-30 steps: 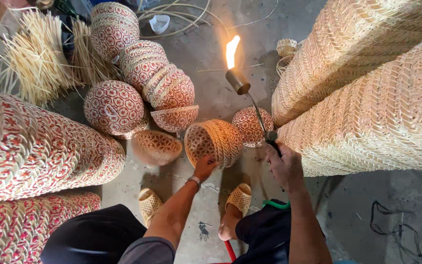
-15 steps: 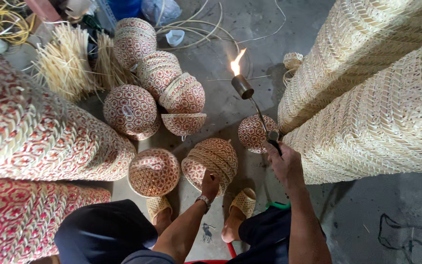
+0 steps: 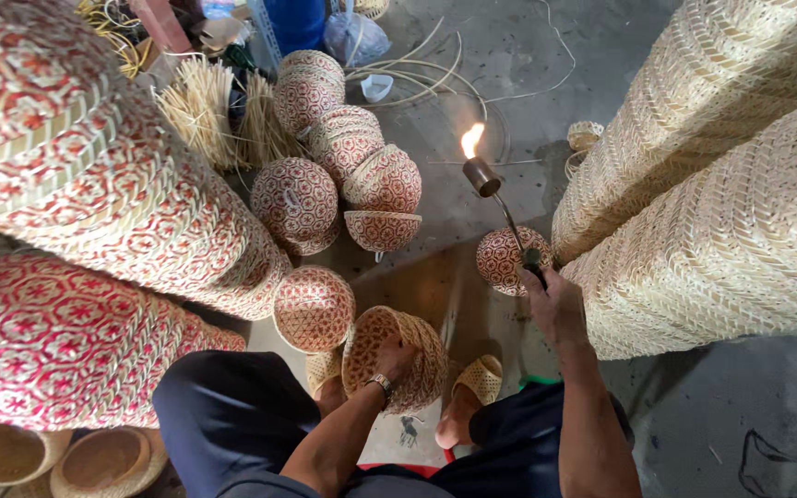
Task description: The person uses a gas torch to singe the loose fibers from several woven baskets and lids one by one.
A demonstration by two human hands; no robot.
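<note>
**A:** so what's actually being held here?

**B:** A small woven basket (image 3: 397, 358) is gripped by the left hand (image 3: 397, 358), fingers hooked inside the open mouth and closed on the rim. It's tipped on its side, held low above the concrete floor (image 3: 500, 55), just in front of the knees and right over the sandaled feet. A wristwatch is worn on that wrist.

**A:** and the other hand?

**B:** A gas torch (image 3: 502, 205) is clamped in the right hand (image 3: 553, 309), fist wrapped tight round the handle. The torch is pointed up and away, and a flame (image 3: 471, 140) is seen burning at the nozzle. The flame is well apart from the held basket, no contact at all.

**A:** what's lying around?

**B:** A round red-patterned basket (image 3: 314, 307) is sat just left of the held one, nearly touching. Another little one (image 3: 502, 260) is partly hidden behind the torch stem. A row of nested red-and-tan baskets (image 3: 343, 138) is stretched out further back. Tall stacks of red-patterned baskets (image 3: 94, 203) are piled on the left, and stacks of plain pale ones (image 3: 721, 184) on the right. Bundles of straw strips (image 3: 205, 106) are laid near the back.
</note>
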